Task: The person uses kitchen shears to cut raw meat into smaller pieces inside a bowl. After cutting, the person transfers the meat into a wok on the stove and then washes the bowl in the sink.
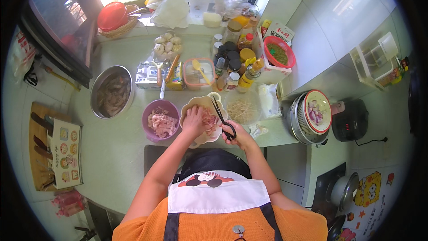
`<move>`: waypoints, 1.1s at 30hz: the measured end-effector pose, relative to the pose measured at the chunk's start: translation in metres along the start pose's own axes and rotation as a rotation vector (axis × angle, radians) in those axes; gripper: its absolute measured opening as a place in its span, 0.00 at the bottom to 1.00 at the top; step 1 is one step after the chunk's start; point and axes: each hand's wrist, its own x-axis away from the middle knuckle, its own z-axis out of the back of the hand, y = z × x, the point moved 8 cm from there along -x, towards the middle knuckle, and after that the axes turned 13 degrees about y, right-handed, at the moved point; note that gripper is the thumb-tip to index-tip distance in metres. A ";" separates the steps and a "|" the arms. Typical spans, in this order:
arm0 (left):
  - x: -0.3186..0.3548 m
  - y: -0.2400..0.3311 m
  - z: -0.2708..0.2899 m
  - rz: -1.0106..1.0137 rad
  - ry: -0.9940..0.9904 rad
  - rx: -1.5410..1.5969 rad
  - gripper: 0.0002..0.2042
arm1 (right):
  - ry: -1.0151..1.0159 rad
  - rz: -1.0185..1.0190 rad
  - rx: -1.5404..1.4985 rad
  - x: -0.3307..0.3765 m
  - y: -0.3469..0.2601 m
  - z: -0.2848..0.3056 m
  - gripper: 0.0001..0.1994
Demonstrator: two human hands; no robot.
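My left hand (pixel 194 121) reaches into a cream bowl with a scalloped rim (pixel 185 105). Its fingers are bent down into the cut pink meat (pixel 209 119) there, closed on some of it; the fingertips are partly hidden. Black-handled scissors (pixel 219 110) are in my right hand (pixel 240 137), at the bowl's right side. Their blades point up and away from me, over the rim. Left of this bowl stands a purple bowl (pixel 147 127) with pale pink meat (pixel 162 122) in it.
A steel basin (pixel 94 107) of shrimp-like seafood stands far left. Behind the bowls are a boxed package (pixel 147 75), a lidded container (pixel 189 81), garlic (pixel 167 44) and several seasoning bottles (pixel 232 80). At right are stacked colanders (pixel 298 122) and a rice cooker (pixel 354 118); a knife rack (pixel 42 151) is left.
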 end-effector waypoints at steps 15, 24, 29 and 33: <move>0.022 0.025 -0.030 -0.004 -0.361 0.027 0.18 | 0.017 0.026 0.019 0.000 -0.003 0.008 0.15; -0.009 0.001 0.026 0.436 -0.332 0.437 0.15 | 0.027 0.046 0.066 0.003 -0.009 0.000 0.11; -0.029 -0.006 0.043 0.290 -0.130 0.531 0.16 | 0.038 0.064 0.075 0.007 -0.013 -0.003 0.11; -0.034 -0.020 0.043 0.358 -0.040 0.711 0.22 | 0.046 0.080 0.079 0.012 -0.018 -0.004 0.11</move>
